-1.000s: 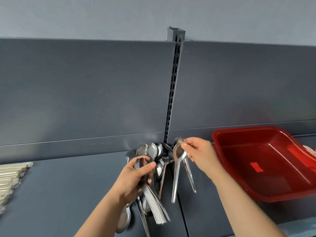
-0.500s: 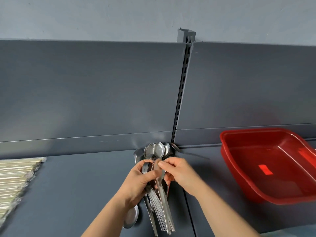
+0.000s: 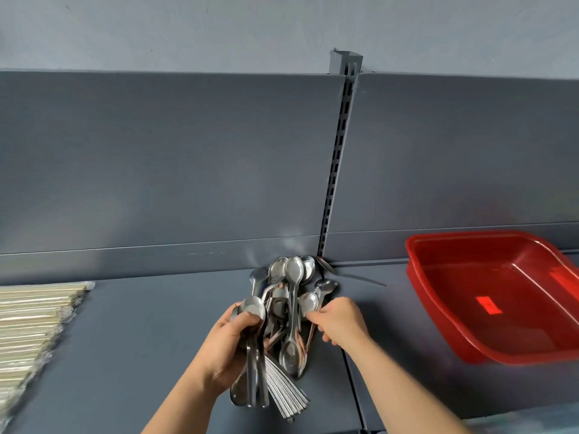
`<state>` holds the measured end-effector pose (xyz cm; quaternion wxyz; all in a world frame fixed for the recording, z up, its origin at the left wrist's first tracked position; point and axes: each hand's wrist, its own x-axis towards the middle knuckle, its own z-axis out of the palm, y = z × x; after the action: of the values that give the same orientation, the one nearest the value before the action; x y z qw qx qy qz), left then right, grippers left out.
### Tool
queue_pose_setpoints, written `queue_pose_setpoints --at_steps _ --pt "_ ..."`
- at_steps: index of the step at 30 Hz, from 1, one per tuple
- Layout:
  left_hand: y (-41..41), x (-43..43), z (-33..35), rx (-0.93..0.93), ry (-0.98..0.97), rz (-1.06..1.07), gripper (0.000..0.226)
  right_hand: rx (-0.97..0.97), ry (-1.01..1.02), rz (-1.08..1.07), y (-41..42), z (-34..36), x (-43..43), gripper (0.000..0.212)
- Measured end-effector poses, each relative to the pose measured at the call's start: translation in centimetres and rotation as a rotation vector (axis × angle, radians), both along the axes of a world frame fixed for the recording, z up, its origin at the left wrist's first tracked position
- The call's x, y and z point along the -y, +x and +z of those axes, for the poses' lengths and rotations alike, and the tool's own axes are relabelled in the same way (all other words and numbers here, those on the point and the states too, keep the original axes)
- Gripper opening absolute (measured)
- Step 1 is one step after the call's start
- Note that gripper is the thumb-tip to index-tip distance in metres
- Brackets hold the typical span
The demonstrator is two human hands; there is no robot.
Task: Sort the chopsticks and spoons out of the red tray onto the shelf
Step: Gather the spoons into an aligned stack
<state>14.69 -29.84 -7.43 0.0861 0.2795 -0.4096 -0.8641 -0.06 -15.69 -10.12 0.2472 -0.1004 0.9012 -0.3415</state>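
Note:
A heap of steel spoons point(image 3: 293, 274) lies on the grey shelf point(image 3: 150, 333) against the back panel, beside the slotted upright. My left hand point(image 3: 232, 343) is shut on a stacked bundle of spoons point(image 3: 255, 311), their handles fanning out below my wrist. My right hand point(image 3: 340, 317) pinches the bowl of one spoon point(image 3: 308, 303) at the heap's right side. The red tray point(image 3: 438, 324) stands at the right and shows nothing inside. Wrapped chopsticks point(image 3: 31, 321) lie in rows at the far left.
One spoon point(image 3: 341, 274) lies apart, pointing right toward the tray along the back panel. A seam between two shelf boards runs down under my right forearm. The shelf's front edge passes along the bottom right.
My right hand added its spoon to the left hand's bundle, then moved right onto a spoon in the heap. The view shifted slightly left.

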Motion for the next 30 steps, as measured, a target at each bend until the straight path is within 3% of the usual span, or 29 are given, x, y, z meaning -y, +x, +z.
queue_pose_setpoints --at_steps 4,8,11,12,15,19,21,24,30 --pt "0.1 -0.2 0.6 -0.013 0.043 -0.041 0.017 0.097 -0.218 -0.071 -0.5 -0.3 -0.5 0.022" --pt "-0.3 -0.5 1.1 -0.028 -0.032 0.002 0.031 -0.104 -0.278 -0.003 -0.7 1.5 -1.9 0.024" --pt "-1.1 -0.8 1.2 -0.013 -0.080 0.058 0.017 -0.164 -0.365 0.187 0.3 3.8 -2.3 0.009" --pt "-1.3 -1.1 1.3 -0.013 -0.086 0.059 0.012 -0.159 -0.383 0.265 0.9 4.5 -2.3 0.010" --pt "-1.8 -1.5 1.8 -0.032 -0.071 0.059 0.026 -0.167 -0.393 0.473 2.4 5.4 -2.0 0.017" --pt "-2.0 -1.5 1.9 -0.036 -0.108 0.045 0.042 -0.149 -0.353 0.609 3.6 5.2 -1.3 0.042" --pt "-1.7 -1.3 1.8 -0.038 -0.102 0.053 0.043 -0.063 -0.309 0.571 3.5 5.4 -1.3 0.044" --pt "-0.9 -0.5 1.5 -0.037 -0.162 0.077 0.033 0.044 -0.283 0.307 2.2 4.6 -1.5 0.037" --pt "1.6 0.9 1.0 -0.040 -0.158 0.107 0.031 -0.105 0.043 0.197 2.8 1.9 0.5 0.050"
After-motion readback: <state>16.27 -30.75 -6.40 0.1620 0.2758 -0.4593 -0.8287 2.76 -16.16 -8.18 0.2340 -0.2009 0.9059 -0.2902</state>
